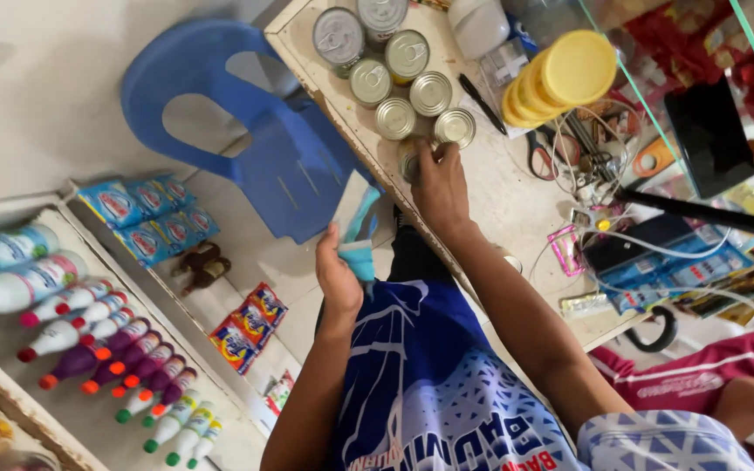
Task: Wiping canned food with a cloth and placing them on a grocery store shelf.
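The right hand (439,187) was clamped over a small tin can (410,160) at the table's (508,209) very edge, the left hand (339,277) pinching a teal cloth (359,235), so I judged a nudge could tip that can off.

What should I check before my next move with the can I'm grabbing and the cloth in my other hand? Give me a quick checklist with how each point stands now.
1. Right hand on the can at the table edge: ok, fingers cover it.
2. Grip firmly closed on that can: cannot tell, the hand hides it.
3. Left hand holding the blue cloth: ok, pinched, cloth hanging free.
4. Other cans upright in their cluster: ok.
5. Can well away from the edge: not ok, it sits right at it.
6. Blue plastic chair clear of the hands: ok.
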